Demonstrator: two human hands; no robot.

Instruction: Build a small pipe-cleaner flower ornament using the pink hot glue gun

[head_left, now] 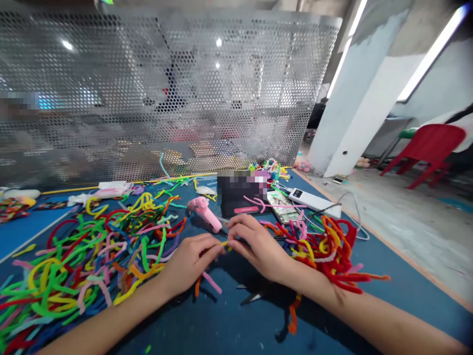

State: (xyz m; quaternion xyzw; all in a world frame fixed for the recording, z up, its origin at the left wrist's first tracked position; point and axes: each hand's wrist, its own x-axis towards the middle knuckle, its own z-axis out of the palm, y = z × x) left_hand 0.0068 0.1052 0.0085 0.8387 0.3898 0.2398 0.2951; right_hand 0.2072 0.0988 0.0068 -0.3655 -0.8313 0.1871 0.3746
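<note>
My left hand (194, 259) and my right hand (258, 246) meet near the middle of the view, above the dark blue table (221, 325). Both are closed in a pinch on a small yellow piece of pipe cleaner (224, 243), whose ends the fingertips mostly cover. A pink pipe cleaner (212, 283) lies just below my left hand. Under my right wrist, a pair of scissors (253, 298) is partly in shadow. The pink glue gun (205, 215) rests beyond my fingers.
A large pile of coloured pipe cleaners (92, 256) covers the left; a red and orange bunch (338, 251) lies right. Behind are a phone (283, 204), a white power bank (314, 201) with cables, a black case (240, 197) and a perforated metal screen (166, 98).
</note>
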